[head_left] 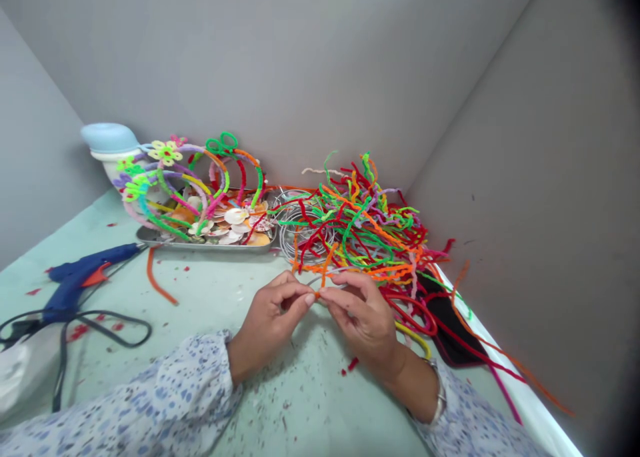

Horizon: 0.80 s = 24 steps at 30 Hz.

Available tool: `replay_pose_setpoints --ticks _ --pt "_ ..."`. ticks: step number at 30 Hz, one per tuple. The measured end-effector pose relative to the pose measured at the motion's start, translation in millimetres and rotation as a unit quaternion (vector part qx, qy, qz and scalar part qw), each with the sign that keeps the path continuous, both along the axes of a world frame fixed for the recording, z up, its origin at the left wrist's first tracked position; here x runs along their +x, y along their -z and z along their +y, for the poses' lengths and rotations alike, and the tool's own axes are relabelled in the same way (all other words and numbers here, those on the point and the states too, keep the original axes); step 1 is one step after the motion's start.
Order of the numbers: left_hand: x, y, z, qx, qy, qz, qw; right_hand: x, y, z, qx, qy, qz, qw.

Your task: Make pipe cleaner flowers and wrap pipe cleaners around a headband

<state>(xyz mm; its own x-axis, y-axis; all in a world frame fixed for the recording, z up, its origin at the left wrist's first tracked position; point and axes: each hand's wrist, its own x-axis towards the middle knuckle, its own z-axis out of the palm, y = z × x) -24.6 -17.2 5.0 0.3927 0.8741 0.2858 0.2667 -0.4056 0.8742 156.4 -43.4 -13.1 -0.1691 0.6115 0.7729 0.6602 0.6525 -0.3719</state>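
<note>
My left hand (270, 320) and my right hand (369, 323) meet over the middle of the table. Between their fingertips is an orange pipe cleaner (327, 265), pinched by both. One end of it sticks up past the fingers, in front of the pile. A thin grey wire curves close behind the fingertips; I cannot tell whether the orange strand is wound on it. Just beyond lie coils of silver wire (286, 240) and a tangled heap of coloured pipe cleaners (367, 223).
Headbands wrapped in pipe cleaner (225, 177) lean over a metal tray (215, 247) of seashells (235, 217). At left are a blue glue gun (75, 280) with its cord and a white bottle with a blue cap (111, 138). A dark pouch (453, 337) lies right.
</note>
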Motion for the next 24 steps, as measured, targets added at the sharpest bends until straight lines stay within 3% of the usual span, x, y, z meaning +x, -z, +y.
replay_pose_setpoints --ticks 12,24 --pt "-0.7 0.9 -0.3 0.005 0.0 0.004 1.0 -2.0 -2.5 0.4 0.001 0.005 0.016 1.0" --pt "0.1 0.7 0.5 0.023 -0.011 0.007 1.0 0.2 0.2 0.8 0.001 0.041 -0.055 0.998"
